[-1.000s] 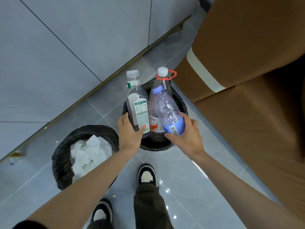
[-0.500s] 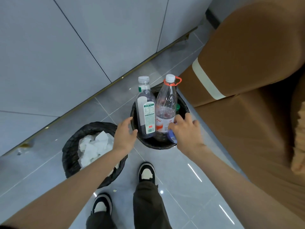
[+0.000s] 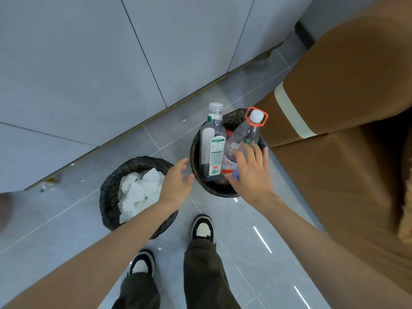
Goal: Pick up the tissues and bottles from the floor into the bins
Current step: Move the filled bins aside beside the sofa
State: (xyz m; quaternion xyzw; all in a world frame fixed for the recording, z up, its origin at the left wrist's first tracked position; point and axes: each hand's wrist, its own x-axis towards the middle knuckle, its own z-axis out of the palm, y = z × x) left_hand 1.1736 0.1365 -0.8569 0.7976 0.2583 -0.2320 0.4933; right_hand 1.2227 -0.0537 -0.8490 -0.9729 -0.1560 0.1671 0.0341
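Two black-lined bins stand on the grey tiled floor. The left bin (image 3: pixel 109 192) holds crumpled white tissues (image 3: pixel 140 192). The right bin (image 3: pixel 196 157) holds a clear bottle with a green-and-white label (image 3: pixel 213 143), upright, and a clear bottle with a red carry ring (image 3: pixel 245 134), leaning right. A blue-labelled bottle peeks out under my right hand. My left hand (image 3: pixel 177 186) hovers open between the bins, touching nothing. My right hand (image 3: pixel 250 175) is spread over the right bin's near side, fingers straight, against the leaning bottle.
A brown sofa (image 3: pixel 347 121) with a white stripe stands close to the right of the bottle bin. A grey panelled wall with a brass floor strip runs behind the bins. My two shoes (image 3: pixel 201 229) stand on the tiles just below the bins.
My left hand has let go of the labelled bottle and drawn back left. My right hand has released the blue-labelled bottle into the bin and opened. The red-ring bottle now leans right.
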